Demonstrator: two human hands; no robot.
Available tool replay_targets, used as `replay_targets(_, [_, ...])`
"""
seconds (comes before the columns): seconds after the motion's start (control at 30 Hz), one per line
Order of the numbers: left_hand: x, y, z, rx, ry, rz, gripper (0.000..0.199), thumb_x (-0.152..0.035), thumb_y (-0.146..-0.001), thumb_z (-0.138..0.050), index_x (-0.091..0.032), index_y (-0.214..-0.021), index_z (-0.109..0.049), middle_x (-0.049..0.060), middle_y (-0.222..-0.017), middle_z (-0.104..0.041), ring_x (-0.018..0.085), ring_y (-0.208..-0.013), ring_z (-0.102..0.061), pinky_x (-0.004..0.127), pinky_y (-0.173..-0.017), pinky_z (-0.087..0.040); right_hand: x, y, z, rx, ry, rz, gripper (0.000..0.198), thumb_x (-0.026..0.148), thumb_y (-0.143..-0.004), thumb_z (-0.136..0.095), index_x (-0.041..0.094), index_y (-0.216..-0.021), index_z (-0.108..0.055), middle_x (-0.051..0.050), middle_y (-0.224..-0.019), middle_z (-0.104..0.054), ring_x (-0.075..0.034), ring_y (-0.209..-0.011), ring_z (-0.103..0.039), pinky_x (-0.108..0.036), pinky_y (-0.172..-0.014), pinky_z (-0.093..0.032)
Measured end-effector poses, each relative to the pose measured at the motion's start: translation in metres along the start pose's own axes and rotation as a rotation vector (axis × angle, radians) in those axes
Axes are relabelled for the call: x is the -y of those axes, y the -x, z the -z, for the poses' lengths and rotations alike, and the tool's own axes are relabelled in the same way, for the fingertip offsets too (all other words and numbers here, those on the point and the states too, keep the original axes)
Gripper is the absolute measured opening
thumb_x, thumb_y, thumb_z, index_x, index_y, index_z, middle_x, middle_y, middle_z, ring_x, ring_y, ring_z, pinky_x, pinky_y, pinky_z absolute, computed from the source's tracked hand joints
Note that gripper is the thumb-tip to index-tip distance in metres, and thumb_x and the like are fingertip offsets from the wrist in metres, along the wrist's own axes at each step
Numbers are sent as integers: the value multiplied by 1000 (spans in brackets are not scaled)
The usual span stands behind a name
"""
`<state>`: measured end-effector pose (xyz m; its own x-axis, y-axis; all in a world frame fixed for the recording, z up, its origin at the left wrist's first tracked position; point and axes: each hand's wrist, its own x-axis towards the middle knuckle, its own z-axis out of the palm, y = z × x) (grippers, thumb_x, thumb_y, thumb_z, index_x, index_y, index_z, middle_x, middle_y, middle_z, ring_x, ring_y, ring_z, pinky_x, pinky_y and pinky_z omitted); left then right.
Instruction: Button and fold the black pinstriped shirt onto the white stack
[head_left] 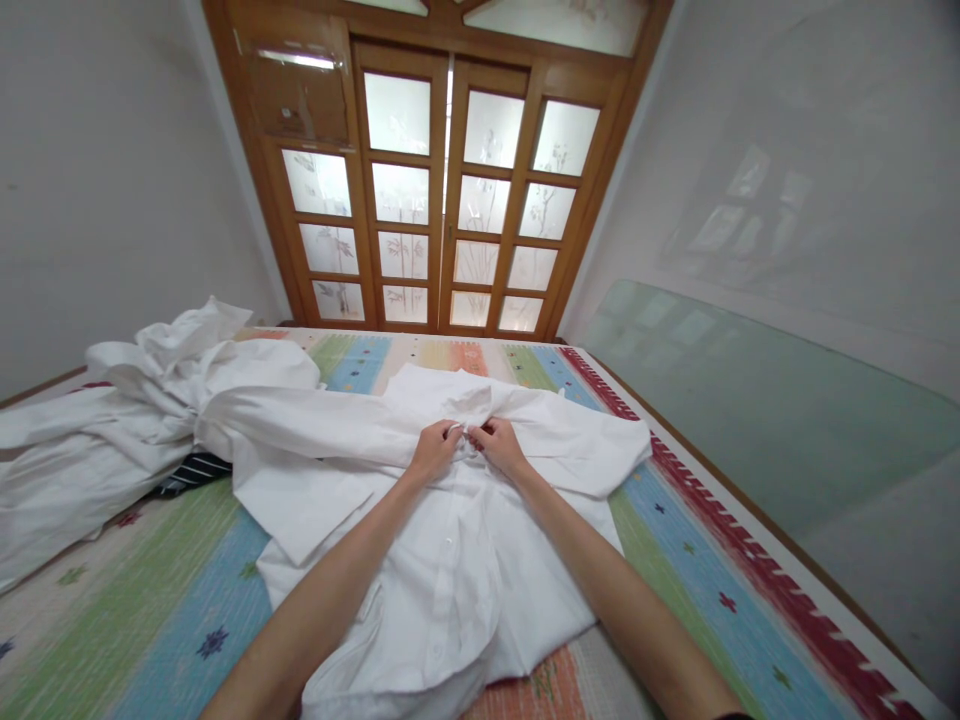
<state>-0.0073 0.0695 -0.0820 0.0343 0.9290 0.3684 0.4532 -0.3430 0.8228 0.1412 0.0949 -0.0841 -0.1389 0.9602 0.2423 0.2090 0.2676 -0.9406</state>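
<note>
A white button-up shirt (525, 570) lies spread out in front of me, its front facing up and its sleeves out to the sides. My left hand (436, 448) pinches the fabric at the front opening, in the upper part of the shirt. Close beside it, my right hand (497, 443) grips the opposite edge, with the fingertips of both hands nearly meeting. Cloth gathers between the fingers; whether a button is held there is too small to tell. Below the hands, the button strip runs down toward me.
The shirt rests on a striped, patterned bedspread (187, 600). To the left lies a heap of white clothing (135, 410), with a dark striped cloth (191, 472) partly under it. Wooden doors with glass panes (401, 195) stand at the far end. A pale green panel (750, 420) lines the right wall.
</note>
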Motion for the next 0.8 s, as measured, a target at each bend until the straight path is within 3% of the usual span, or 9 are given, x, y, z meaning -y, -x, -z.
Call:
replay_targets(0.23, [-13, 5, -5, 7, 70, -23, 29, -36, -82, -46, -16, -67, -60, 0, -66, -58, 13, -63, -48, 25, -64, -38, -2, -2, -3, -99, 156, 76, 21, 31, -67, -58, 18, -52, -53, 0, -48, -57, -12, -46, -50, -22, -47, -37])
replay_targets(0.33, [-23, 3, 1, -42, 110, 8, 29, -39, -81, -47, -17, -65, -56, -2, -59, -52, 12, -59, -44, 23, -59, -37, -3, -6, -4, -147, -3, -27, 18, 33, -68, -55, 19, -57, -52, 3, -45, -53, -11, -40, -47, -20, -40, -36])
replay_targets(0.47, [-29, -5, 32, -146, 100, 27, 28, -42, -77, -52, -19, -61, -49, -5, -55, -40, 11, -56, -38, 22, -55, -33, 2, -15, 17, -310, -267, -196, 16, 33, -75, -47, 21, -65, -46, 6, -41, -48, -9, -29, -39, -19, -30, -30])
replay_targets(0.63, [-30, -11, 67, -246, 18, 17, 30, -44, -72, -61, -18, -61, -50, -6, -55, -40, 9, -54, -36, 21, -54, -31, 22, -18, 45, -539, -374, -250, 22, 38, -79, -52, 22, -67, -43, 8, -41, -45, -7, -28, -37, -17, -27, -25])
replay_targets(0.7, [-33, -11, 68, -255, 6, -6, 30, -43, -74, -60, -18, -62, -50, -6, -56, -42, 9, -54, -37, 21, -54, -32, 31, -12, 41, -499, -402, -278, 29, 46, -81, -52, 21, -66, -46, 5, -44, -50, -7, -28, -37, -18, -26, -25])
replay_targets(0.8, [-43, -9, 59, -241, 2, -55, 30, -43, -77, -59, -18, -64, -49, -6, -57, -43, 9, -55, -39, 21, -55, -33, 44, 0, 22, -293, -273, -291, 41, 54, -78, -56, 19, -58, -50, 0, -41, -53, -8, -27, -39, -19, -26, -27])
